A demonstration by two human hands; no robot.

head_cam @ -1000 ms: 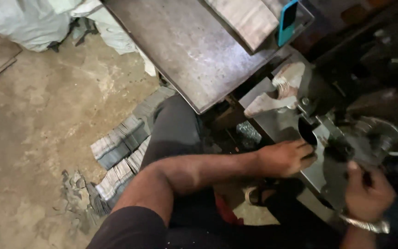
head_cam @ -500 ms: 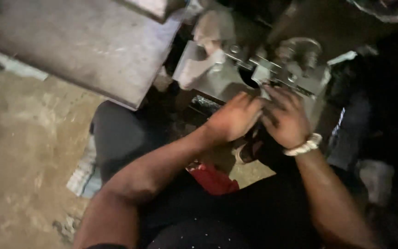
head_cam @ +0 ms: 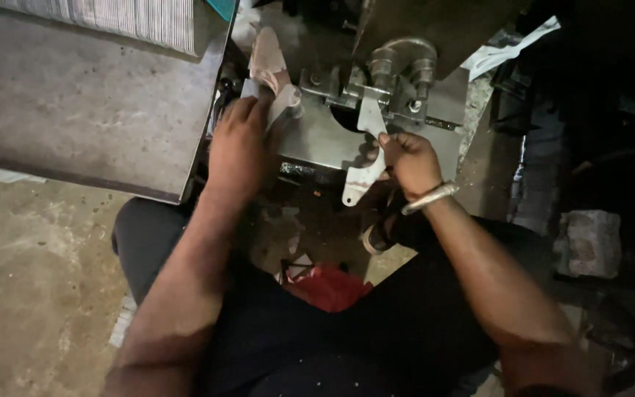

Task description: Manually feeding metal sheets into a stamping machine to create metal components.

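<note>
1. The landmark is the small metal press [head_cam: 376, 81] at the top middle of the view; every place below is given from it
2. The right hand [head_cam: 409, 162] is just in front of the press, and its fingers and thumb are pinched shut on a flat metal piece [head_cam: 360, 173]
3. That flat metal piece is pale and curved, with a small hole in its lower end; its upper end reaches up to the press's front block, and its lower end hangs towards the person's lap
4. The left hand [head_cam: 240, 143] is at the press's left edge, its back to the camera; its fingers are bent close together over the lower end of a stack of pale shaped pieces [head_cam: 270, 66], but whether they grip it or only rest on it cannot be told
5. A metal bangle [head_cam: 428, 197] sits on the right wrist
6. Left of the press lies a grey steel table [head_cam: 75, 110]; below the press, between the person's knees, is a red cloth [head_cam: 328, 287]
7. Judged from this, the step in hand is handling one piece at the press's front, whether setting it in or lifting it out is not clear
8. The next move seems to call for a steady pinch on the piece's edge and for fingertips kept clear of the block
</note>
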